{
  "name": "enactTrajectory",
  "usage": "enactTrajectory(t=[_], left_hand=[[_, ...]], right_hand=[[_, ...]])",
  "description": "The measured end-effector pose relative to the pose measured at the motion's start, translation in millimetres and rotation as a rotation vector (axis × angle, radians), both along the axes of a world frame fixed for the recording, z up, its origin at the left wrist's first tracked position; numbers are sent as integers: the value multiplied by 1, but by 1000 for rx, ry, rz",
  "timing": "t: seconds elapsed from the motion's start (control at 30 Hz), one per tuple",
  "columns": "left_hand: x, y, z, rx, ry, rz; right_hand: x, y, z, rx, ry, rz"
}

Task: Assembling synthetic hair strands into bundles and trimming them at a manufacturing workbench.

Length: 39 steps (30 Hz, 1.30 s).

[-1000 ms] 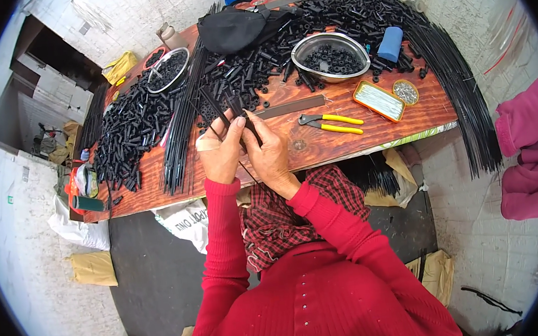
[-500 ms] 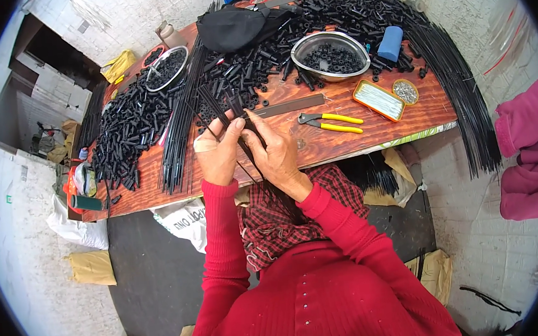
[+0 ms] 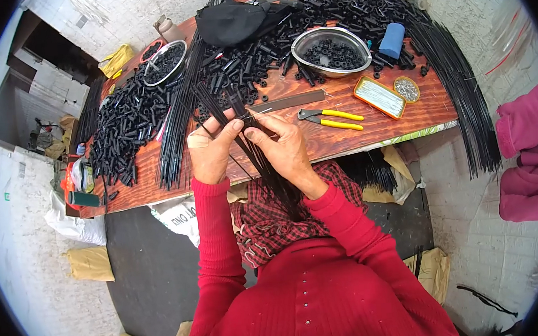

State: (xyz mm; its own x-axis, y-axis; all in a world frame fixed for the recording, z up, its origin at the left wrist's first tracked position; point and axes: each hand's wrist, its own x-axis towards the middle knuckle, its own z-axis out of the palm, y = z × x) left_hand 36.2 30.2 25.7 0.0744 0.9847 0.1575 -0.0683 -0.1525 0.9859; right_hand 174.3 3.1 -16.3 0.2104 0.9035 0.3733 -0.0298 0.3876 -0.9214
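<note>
Over the near edge of the table, both my hands work at a bundle of thin black rods (image 3: 261, 161) that slants from my lap up past my fingers. My left hand (image 3: 211, 155) is closed round the rods, with upper ends fanning out above its fingers. Close beside it, my right hand (image 3: 286, 151) pinches the same bundle between thumb and fingers. A short black tubular piece (image 3: 235, 101) stands up at the fingertips. One thin light pin (image 3: 264, 110) shows above my right fingers. The exact grip on the small parts is partly hidden.
Yellow-handled pliers (image 3: 340, 119) and a flat dark bar (image 3: 295, 100) lie on the table. To the right are a tray of pins (image 3: 394, 115) and a small round dish (image 3: 408, 100). Behind are a metal bowl (image 3: 366, 59), heaped black tubes (image 3: 115, 142), and more rods (image 3: 176, 147).
My hands have moved slightly apart, the left a little leftward and the right a little rightward. A thin light pin shows more clearly by the right fingers. Both hands keep their hold.
</note>
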Motion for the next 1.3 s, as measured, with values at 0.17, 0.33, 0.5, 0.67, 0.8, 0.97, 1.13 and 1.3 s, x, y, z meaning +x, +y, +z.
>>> enactTrajectory(t=[0.17, 0.33, 0.5, 0.67, 0.8, 0.97, 1.13, 1.3], left_hand=[[-3, 0, 0, -9, 1, -3], [-3, -2, 1, -4, 9, -2], [-1, -5, 4, 7, 15, -42], [-2, -9, 14, -14, 32, -69], [-4, -9, 19, -52, 76, -130], [-4, -9, 27, -77, 97, -196], [-8, -4, 22, -43, 121, -197], [-9, 1, 21, -63, 157, -169]], right_hand=[[7, 3, 3, -149, 268, 272], [11, 0, 5, -141, 228, 272], [14, -2, -2, -96, 220, 291], [18, -7, 3, -102, 136, 269], [17, -9, 6, -64, 111, 226], [17, -13, 7, -78, 38, 177], [11, -15, 9, -84, 134, 181], [9, -13, 1, -137, 65, 145]])
